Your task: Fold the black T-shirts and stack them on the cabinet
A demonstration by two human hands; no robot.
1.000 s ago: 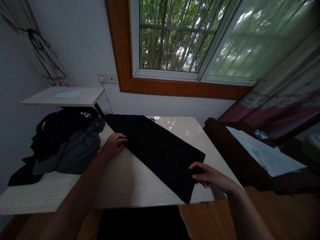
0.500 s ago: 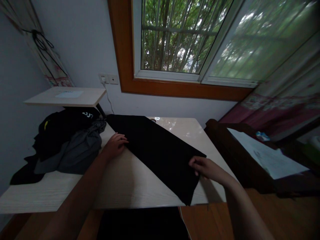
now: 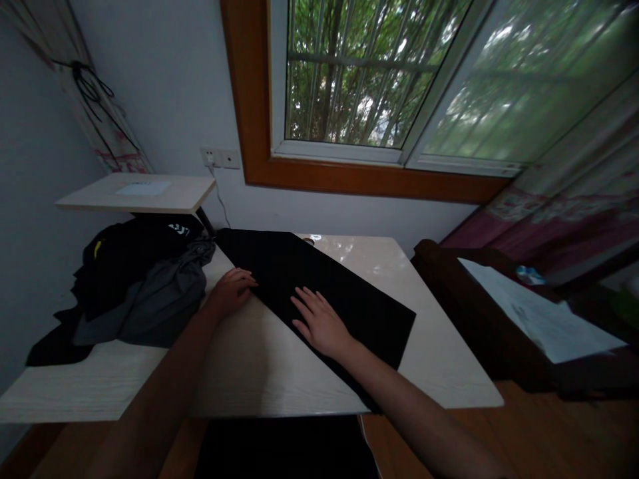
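A long black piece of clothing (image 3: 359, 299), folded flat and shaped like a pair of trousers, lies diagonally across the pale wooden table (image 3: 259, 372). My right hand (image 3: 319, 322) rests palm down on its middle, fingers spread. At its near left edge, my left hand (image 3: 234, 291) lies with the fingertips on the cloth, fingers stretched out and grasping nothing. Part of the garment's near edge is hidden under my right forearm.
On the left, a heap of black and grey clothes (image 3: 144, 286) sits below a small raised shelf (image 3: 134, 193). Beyond the table are a wall socket (image 3: 219, 158) and a barred window (image 3: 359, 80). Dark wooden furniture (image 3: 449, 293) with a white sheet (image 3: 539, 313) stands at right.
My right hand has let go of the garment's right end and moved left to its middle, fingers now spread flat. My left hand stays at the near edge.
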